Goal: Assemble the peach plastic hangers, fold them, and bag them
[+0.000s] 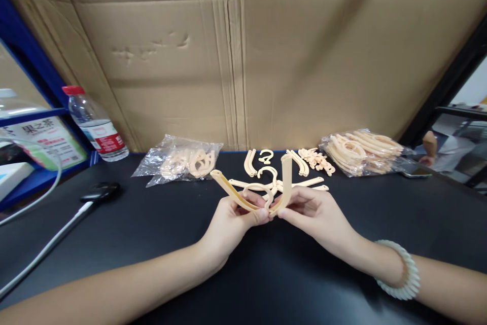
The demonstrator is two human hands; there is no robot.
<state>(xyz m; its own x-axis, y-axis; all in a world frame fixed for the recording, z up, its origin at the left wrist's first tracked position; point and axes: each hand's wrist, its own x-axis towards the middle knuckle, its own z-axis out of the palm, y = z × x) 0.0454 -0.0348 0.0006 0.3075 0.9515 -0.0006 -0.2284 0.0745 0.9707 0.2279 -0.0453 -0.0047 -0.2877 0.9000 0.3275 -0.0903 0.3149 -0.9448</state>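
My left hand (pixel 232 221) pinches one cream plastic hanger arm (pixel 230 190) that slants up to the left. My right hand (pixel 310 211) pinches a second cream arm (pixel 285 178) that stands nearly upright. The two arms meet in a V between my fingertips, with a small cream hook piece (pixel 258 190) curving across them. Loose cream hanger parts (pixel 274 165) lie on the black table (pixel 152 244) just beyond my hands. A pale bead bracelet (pixel 403 269) sits on my right wrist.
A clear bag of cream parts (pixel 182 163) lies at the back left, a fuller bag (pixel 361 152) at the back right. A water bottle (pixel 95 124) stands far left by blue shelving. A white cable (pixel 49 246) crosses the left. Cardboard (pixel 243 61) walls the back.
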